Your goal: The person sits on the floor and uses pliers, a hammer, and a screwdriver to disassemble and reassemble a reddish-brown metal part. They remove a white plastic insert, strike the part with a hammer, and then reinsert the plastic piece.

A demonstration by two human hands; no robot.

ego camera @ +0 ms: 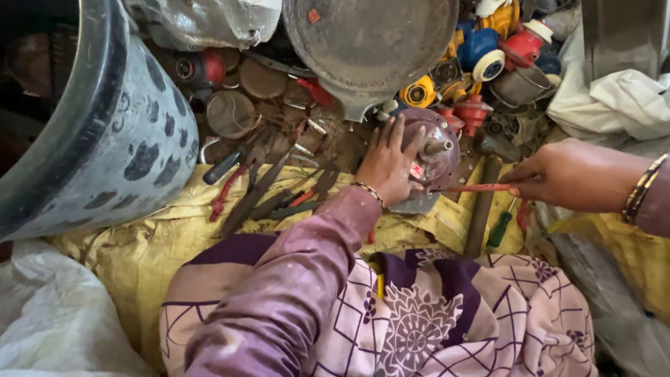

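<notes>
Grey spotted plastic tub [118, 139] stood tilted (contents hidden). Left hand [387, 167] lay flat, fingers spread, on purple round metal motor housing [436, 150]; right hand [569, 174] gripped thin red-handled screwdriver [474, 188].

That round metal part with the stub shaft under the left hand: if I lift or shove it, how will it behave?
The round metal part looks like solid cast metal, so it is probably heavy for its size and stiff. It lies flat under the left hand, so it would likely slide rather than roll. Its grimy surface may be slippery. The right hand holds a thin red-handled tool against it.
</notes>
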